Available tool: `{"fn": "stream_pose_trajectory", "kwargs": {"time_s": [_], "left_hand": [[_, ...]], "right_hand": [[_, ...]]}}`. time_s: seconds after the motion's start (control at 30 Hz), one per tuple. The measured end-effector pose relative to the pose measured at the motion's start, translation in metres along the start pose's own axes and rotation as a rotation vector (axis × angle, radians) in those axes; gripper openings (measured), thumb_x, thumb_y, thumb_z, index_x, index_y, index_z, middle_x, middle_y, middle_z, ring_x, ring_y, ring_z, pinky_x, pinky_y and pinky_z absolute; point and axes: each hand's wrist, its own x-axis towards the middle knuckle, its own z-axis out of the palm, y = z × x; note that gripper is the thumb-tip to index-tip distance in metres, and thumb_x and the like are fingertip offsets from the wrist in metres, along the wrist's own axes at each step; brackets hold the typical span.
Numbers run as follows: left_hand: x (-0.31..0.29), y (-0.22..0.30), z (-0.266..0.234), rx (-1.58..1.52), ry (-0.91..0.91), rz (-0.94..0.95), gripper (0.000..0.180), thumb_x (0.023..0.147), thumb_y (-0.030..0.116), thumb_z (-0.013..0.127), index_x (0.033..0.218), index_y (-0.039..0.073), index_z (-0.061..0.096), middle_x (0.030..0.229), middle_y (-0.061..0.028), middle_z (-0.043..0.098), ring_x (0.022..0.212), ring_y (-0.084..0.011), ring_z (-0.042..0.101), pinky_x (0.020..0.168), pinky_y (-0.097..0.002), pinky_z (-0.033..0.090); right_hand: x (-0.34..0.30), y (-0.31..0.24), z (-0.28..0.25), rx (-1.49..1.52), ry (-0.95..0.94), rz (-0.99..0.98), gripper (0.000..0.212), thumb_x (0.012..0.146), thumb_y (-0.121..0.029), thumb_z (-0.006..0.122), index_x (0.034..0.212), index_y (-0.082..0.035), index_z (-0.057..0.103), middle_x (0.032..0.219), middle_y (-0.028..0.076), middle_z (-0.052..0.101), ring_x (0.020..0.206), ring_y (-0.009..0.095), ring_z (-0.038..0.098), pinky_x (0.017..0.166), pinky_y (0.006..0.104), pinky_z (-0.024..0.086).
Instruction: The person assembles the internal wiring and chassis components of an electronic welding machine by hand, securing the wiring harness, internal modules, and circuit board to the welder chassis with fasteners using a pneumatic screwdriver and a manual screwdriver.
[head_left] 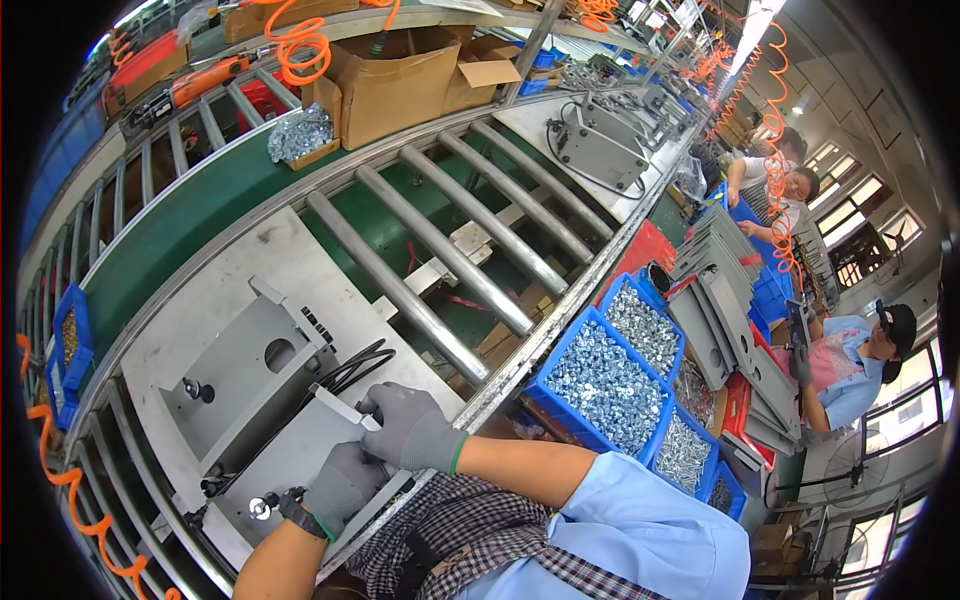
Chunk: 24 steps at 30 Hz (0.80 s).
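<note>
Both my hands wear grey gloves and are close together over the nearer of two grey sheet-metal housings. My right hand is curled over the upright flange at the housing's right end. Tucked just below it, my left hand has its fingers bent inward; whatever they hold is hidden. A round silver fitting sits on the housing beside my left wrist. The farther grey housing, with a round hole and a black knob, lies on the same pale board. Black cables run between the two.
Metal conveyor rollers stretch beyond the board. Blue bins of small metal fasteners stand at my right, near stacked grey panels. A cardboard box and coiled orange hoses are at the back. A co-worker stands at far right.
</note>
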Motion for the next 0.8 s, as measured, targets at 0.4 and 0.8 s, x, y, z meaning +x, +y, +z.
{"fn": "stream_pose_trajectory", "kwargs": {"time_s": [0.4,0.8], "left_hand": [[0.028,-0.008,0.007,0.187,-0.001,0.149,0.034,0.083,0.032,0.063,0.102,0.004,0.064,0.088,-0.0210,0.067,0.082,-0.0347,0.065,0.077,-0.0420,0.051],[-0.001,0.005,0.004,0.205,0.024,0.142,0.045,0.087,0.045,0.059,0.090,0.000,0.065,0.072,-0.0176,0.065,0.069,-0.0335,0.065,0.068,-0.0431,0.051]], "right_hand": [[0.011,0.016,-0.008,0.059,0.139,0.000,0.030,0.064,-0.014,0.068,0.087,0.004,0.061,0.065,0.013,0.059,0.058,0.019,0.058,0.058,0.0326,0.048],[0.001,0.010,0.000,0.266,0.071,0.042,0.024,0.070,-0.002,0.062,0.092,0.007,0.059,0.074,0.008,0.063,0.063,0.010,0.057,0.059,0.0243,0.047]]}}
